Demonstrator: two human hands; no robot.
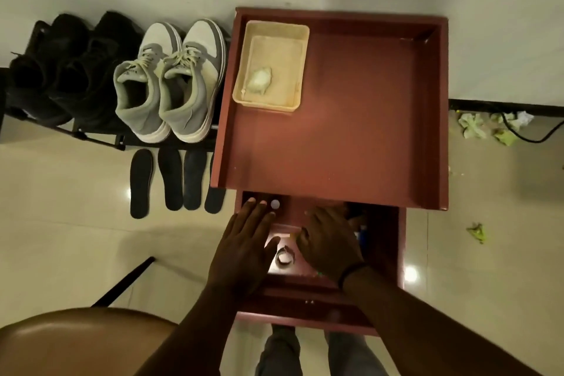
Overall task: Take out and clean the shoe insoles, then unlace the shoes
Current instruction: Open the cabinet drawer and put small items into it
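Note:
Several dark insoles [171, 181] lie side by side on the floor in front of a low black shoe rack [91, 137]. On the rack stand a grey-and-white pair of laced sneakers [171, 79] and, to their left, dark shoes [67, 70]. My left hand [244, 241] lies flat, fingers straight, inside an open red-brown drawer [387, 241]. My right hand [329, 241] rests palm down beside it in the same drawer, fingers relaxed. Neither hand holds anything that I can see. A small round white object [284, 258] sits between the hands.
Above the drawer is the red-brown cabinet top [351, 131] with a raised rim, holding a cream plastic tray [271, 67] with a crumpled pale cloth [259, 80]. A brown chair seat [82, 342] is at lower left. Litter and a black cable [518, 131] lie at right.

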